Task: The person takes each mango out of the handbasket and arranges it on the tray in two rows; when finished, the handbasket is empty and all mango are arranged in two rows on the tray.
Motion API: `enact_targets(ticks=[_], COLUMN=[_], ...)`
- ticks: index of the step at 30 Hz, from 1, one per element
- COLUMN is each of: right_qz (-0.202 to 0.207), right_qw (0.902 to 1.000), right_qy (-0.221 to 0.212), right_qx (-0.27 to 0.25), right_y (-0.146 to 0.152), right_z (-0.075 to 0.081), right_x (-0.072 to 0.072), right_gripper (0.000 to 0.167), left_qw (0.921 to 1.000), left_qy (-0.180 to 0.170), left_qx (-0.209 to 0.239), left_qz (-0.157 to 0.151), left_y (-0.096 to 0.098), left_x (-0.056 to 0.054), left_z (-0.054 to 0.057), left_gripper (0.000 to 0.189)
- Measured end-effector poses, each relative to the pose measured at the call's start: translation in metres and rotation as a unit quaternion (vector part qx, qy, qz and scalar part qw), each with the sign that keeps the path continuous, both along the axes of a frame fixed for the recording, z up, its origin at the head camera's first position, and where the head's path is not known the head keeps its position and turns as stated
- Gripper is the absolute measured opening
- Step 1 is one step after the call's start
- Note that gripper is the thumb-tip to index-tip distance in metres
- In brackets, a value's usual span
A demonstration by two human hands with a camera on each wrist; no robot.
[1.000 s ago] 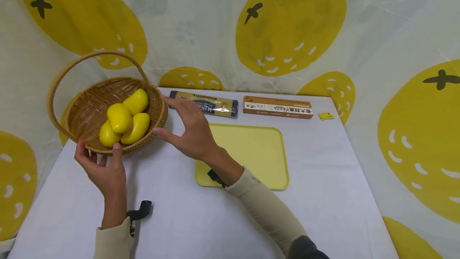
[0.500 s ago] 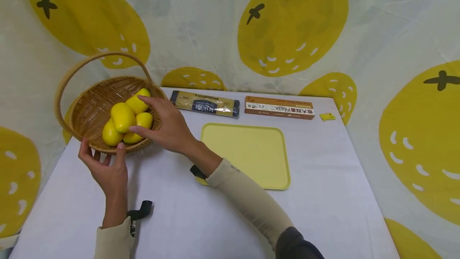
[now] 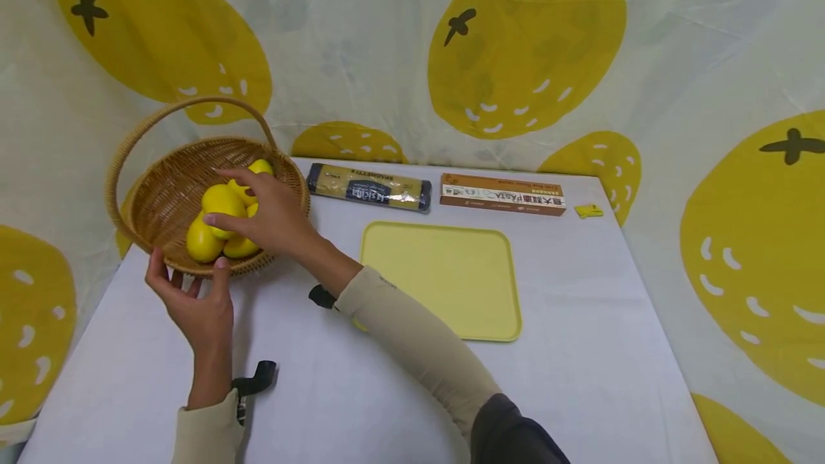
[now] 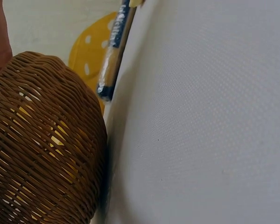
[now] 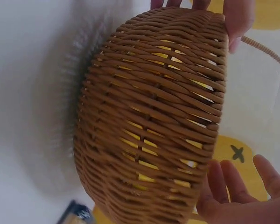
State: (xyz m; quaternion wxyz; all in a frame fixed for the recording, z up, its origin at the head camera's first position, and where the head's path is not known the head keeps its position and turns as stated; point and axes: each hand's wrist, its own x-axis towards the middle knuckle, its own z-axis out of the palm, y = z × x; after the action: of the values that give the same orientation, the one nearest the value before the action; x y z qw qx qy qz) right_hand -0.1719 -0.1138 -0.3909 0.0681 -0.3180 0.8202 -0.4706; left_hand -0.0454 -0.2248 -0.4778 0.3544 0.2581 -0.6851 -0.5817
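Note:
A brown wicker basket with a tall hoop handle holds several yellow mangoes. At its near rim my left hand grips the edge, thumb on top and fingers below. The right wrist view shows those left fingers at the basket's end. My right hand reaches over the right rim, its thumb and fingers spread on either side of the topmost mango. It partly covers the mangoes behind. In the right wrist view, the right hand's fingers extend past the woven wall, which hides most of the fruit.
Right of the basket lies a yellow tray. Along the table's back are a spaghetti packet, a brown pasta box and a small yellow packet. A fruit-printed curtain hangs behind the table.
My right hand has moved left from the basket's right rim to over the mangoes and around the topmost one. The left hand keeps its grip; basket and left hand appear slightly further right.

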Motion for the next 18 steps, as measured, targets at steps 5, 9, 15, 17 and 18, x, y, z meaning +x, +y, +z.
enact_targets(ticks=[5, 9, 15, 17, 18], right_qz=[-0.017, -0.031, -0.059, -0.066, -0.069], right_qw=[0.9996, 0.9986, 0.9953, 0.9942, 0.9937], right_qy=[-0.023, -0.032, -0.040, -0.050, -0.057], right_qx=[0.004, 0.027, 0.066, 0.068, 0.068], right_y=[-0.012, -0.022, -0.036, -0.039, -0.040], right_z=[-0.007, -0.013, -0.016, -0.016, -0.016], right_x=[-0.010, -0.015, -0.019, -0.020, -0.021], right_gripper=[0.069, 0.071, 0.071, 0.070, 0.069], left_qw=[1.0000, 0.9999, 0.9998, 0.9998, 0.9998], left_qy=[-0.004, 0.003, 0.000, -0.003, -0.003], left_qx=[-0.006, -0.011, -0.017, -0.019, -0.019], left_qz=[-0.001, 0.000, 0.005, 0.005, 0.005], left_y=[0.003, 0.006, 0.004, 0.002, 0.001], left_x=[0.002, 0.004, 0.004, 0.003, 0.003], left_z=[0.002, 0.009, 0.004, 0.000, -0.002], left_gripper=[0.084, 0.083, 0.084, 0.085, 0.085])
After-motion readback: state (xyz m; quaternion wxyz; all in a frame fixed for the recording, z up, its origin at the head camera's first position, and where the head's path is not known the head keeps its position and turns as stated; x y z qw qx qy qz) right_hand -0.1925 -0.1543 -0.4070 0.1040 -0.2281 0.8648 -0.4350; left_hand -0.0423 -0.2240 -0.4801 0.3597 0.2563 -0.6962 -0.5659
